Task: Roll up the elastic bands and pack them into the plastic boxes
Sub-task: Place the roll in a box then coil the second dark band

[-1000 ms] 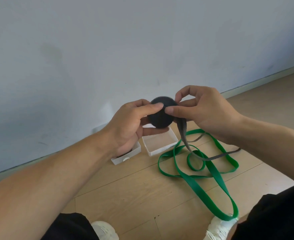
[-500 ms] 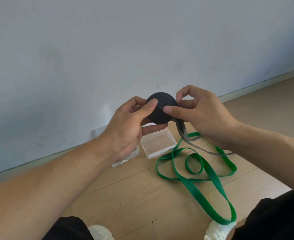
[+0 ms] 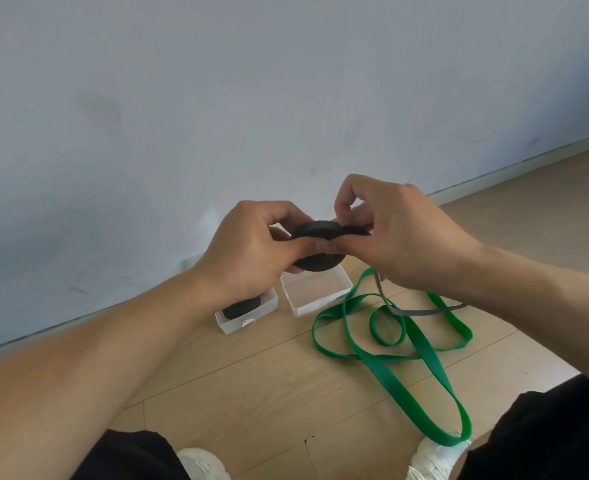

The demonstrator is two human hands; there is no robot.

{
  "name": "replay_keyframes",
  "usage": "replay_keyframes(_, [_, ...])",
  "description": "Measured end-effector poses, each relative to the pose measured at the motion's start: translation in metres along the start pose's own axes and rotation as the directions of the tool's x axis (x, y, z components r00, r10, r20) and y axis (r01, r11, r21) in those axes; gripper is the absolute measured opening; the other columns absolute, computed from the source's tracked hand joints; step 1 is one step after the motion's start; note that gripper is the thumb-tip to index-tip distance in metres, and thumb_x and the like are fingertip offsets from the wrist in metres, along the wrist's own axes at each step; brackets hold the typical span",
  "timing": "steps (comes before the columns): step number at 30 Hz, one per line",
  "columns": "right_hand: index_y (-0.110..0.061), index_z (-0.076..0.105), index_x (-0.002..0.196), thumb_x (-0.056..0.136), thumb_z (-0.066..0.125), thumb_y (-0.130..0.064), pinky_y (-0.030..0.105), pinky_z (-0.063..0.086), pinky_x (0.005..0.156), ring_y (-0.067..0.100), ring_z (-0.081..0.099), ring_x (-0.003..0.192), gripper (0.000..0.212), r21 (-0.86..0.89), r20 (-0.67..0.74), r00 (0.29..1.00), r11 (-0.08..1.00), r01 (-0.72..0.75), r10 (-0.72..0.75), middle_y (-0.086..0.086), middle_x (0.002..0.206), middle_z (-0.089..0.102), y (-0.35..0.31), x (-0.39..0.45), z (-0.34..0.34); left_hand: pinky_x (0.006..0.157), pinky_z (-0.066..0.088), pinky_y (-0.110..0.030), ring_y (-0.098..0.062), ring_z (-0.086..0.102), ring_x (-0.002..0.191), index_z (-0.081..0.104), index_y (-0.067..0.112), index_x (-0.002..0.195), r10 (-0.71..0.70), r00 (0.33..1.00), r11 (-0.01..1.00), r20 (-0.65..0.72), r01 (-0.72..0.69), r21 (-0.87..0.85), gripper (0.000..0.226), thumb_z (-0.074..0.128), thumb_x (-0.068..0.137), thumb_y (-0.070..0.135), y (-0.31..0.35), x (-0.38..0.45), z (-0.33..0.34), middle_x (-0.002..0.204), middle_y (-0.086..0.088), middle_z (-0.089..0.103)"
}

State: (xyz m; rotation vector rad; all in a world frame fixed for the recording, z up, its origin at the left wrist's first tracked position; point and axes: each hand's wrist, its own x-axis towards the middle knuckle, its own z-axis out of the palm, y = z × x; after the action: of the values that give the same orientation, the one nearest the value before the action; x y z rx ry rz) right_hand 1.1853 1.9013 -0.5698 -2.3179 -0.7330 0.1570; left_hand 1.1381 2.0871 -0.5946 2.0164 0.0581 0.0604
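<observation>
Both hands, left hand [image 3: 248, 251] and right hand [image 3: 400, 237], pinched on black band roll [image 3: 315, 263] (above open box [image 3: 317, 296]).

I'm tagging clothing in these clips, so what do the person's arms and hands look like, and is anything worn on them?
Both forearms are bare as far as the frame shows: no sleeves in view, no gloves, no watch, rings or bands on the left hand or right hand. No markings show. Only black legwear and white shoes are visible below.
</observation>
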Motion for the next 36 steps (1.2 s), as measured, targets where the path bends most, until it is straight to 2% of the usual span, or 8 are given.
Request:
replay_keyframes(7, [-0.014,0.055,0.085,0.079,0.086,-0.018,0.037,0.055,0.074,0.029,0.074,0.073,0.031,0.476,-0.071,0.98,0.87,-0.129,0.184,0.009,0.078,0.08,0.006,0.002,0.0,0.073,0.064,-0.039,-0.028,0.078,0.086,0.075,0.003,0.096,-0.169,0.984,0.892,-0.052,0.13,-0.434,0.016,0.078,0.084,0.013,0.003,0.0,0.008,0.106,-0.02,0.074])
replay_keyframes(10, [-0.014,0.052,0.085,0.076,0.086,-0.019,0.047,0.056,0.08,0.041,0.071,0.078,0.036,0.528,-0.064,0.977,0.838,-0.138,0.202,0.016,0.08,0.078,0.008,0.004,0.001,0.077,0.063,-0.044,-0.03,0.078,0.086,0.069,0.003,0.088,-0.192,0.978,0.83,-0.086,0.115,-0.545,0.018,0.078,0.08,0.017,0.005,0.0,0.007,0.11,-0.026,0.07])
replay_keyframes(14, [-0.012,0.053,0.083,0.067,0.084,-0.027,0.043,0.06,0.086,0.031,0.076,0.078,0.038,0.623,-0.013,0.98,0.768,-0.148,0.2,0.017,0.073,0.074,0.012,0.005,0.003,0.079,0.062,-0.05,-0.03,0.075,0.089,0.059,0.008,0.077,-0.169,0.984,0.769,-0.046,0.103,-0.631,0.016,0.07,0.089,0.009,0.005,0.001,0.004,0.102,-0.022,0.066])
replay_keyframes(19, [-0.014,0.055,0.082,0.073,0.084,-0.019,0.033,0.058,0.088,0.028,0.075,0.083,0.031,0.668,0.024,0.977,0.723,-0.174,0.212,0.026,0.095,0.076,0.013,0.005,0.004,0.075,0.063,-0.048,-0.033,0.074,0.09,0.051,0.011,0.076,-0.163,0.984,0.654,0.065,0.157,-0.74,0.019,0.07,0.077,0.014,0.001,0.0,0.006,0.102,-0.018,0.07])
replay_keyframes(24, [-0.013,0.056,0.08,0.065,0.083,-0.02,0.042,0.058,0.097,0.034,0.071,0.087,0.032,0.78,0.099,0.963,0.582,-0.232,0.251,0.032,0.1,0.073,0.013,0.004,0.008,0.075,0.063,-0.048,-0.032,0.075,0.088,0.051,0.011,0.079,-0.187,0.977,0.604,0.102,0.196,-0.772,0.016,0.066,0.086,0.009,-0.002,0.0,0.01,0.101,-0.016,0.072])
replay_keyframes(26, [-0.014,0.057,0.079,0.069,0.086,-0.018,0.034,0.058,0.088,0.027,0.071,0.08,0.031,0.718,0.071,0.965,0.659,-0.224,0.252,0.026,0.093,0.077,0.011,0.004,0.007,0.073,0.063,-0.048,-0.03,0.074,0.089,0.054,0.011,0.084,-0.22,0.968,0.651,0.119,0.236,-0.721,0.015,0.067,0.09,0.017,0.0,0.001,0.007,0.1,-0.014,0.072])
replay_keyframes(30, [-0.017,0.061,0.08,0.077,0.087,-0.02,0.032,0.055,0.074,0.015,0.07,0.066,0.027,0.272,0.021,0.985,0.947,-0.169,0.17,0.0,0.075,0.079,0.006,0.005,-0.002,0.066,0.065,-0.045,-0.019,0.076,0.084,0.069,0.015,0.093,-0.128,0.991,0.964,0.049,0.136,-0.229,0.041,0.076,0.069,0.047,0.001,0.005,0.0,0.088,-0.005,0.074])
replay_keyframes(36, [-0.017,0.061,0.082,0.076,0.088,-0.02,0.029,0.054,0.07,0.013,0.073,0.068,0.028,0.219,0.083,0.989,0.966,-0.137,0.121,0.001,0.073,0.079,0.007,0.0,-0.009,0.065,0.065,-0.045,-0.024,0.077,0.086,0.074,0.005,0.098,-0.138,0.984,0.961,0.115,0.161,-0.225,0.019,0.072,0.09,0.022,-0.001,0.003,0.005,0.099,-0.014,0.074])
